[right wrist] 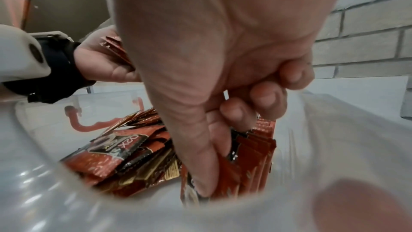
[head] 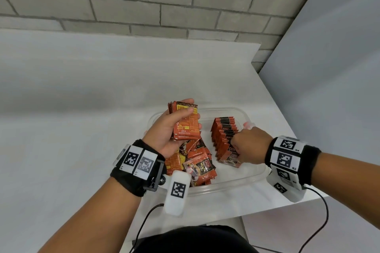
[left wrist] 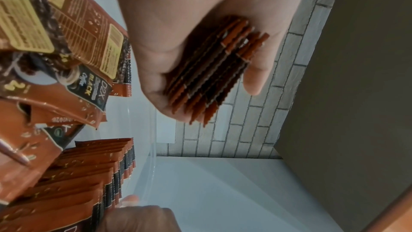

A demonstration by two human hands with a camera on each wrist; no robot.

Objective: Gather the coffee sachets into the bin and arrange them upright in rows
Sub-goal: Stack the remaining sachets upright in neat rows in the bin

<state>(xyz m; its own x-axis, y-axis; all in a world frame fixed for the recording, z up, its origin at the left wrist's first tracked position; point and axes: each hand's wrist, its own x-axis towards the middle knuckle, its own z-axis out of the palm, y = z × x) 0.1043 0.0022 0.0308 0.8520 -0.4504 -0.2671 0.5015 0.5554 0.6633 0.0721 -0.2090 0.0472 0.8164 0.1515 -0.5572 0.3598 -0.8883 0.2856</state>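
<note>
A: What is in the bin (head: 255, 176)?

B: Coffee sachets, in two groups. Along its right side stands a row (head: 223, 135) of them, upright or leaning a little, packed face to face. In the near left part lies a loose pile (head: 197, 165), flat and crossing one another, some face up, some showing the yellow label on the back.

A: And the bin itself?

B: Clear plastic, shallow, with a reddish handle (right wrist: 93, 121) at one end. It sits on the white worktop (head: 82, 109), close to the right edge and near the front right corner.

A: The left hand (head: 164, 129)?

B: Raised over the far left part of the bin, above the pile. Its grip is closed round a stack (head: 185, 123) of sachets, thumb across the top face, fingers curled behind. The left wrist view shows the serrated edges (left wrist: 214, 70) of the stack lined up in the palm.

A: The right hand (head: 249, 144)?

B: Down inside the bin at the near end of the row. Thumb and curled fingers (right wrist: 267, 98) pinch the nearest sachets of the row, thumb on the front face.

A: Anything on the worktop outside the bin?

B: I see no sachets there.
</note>
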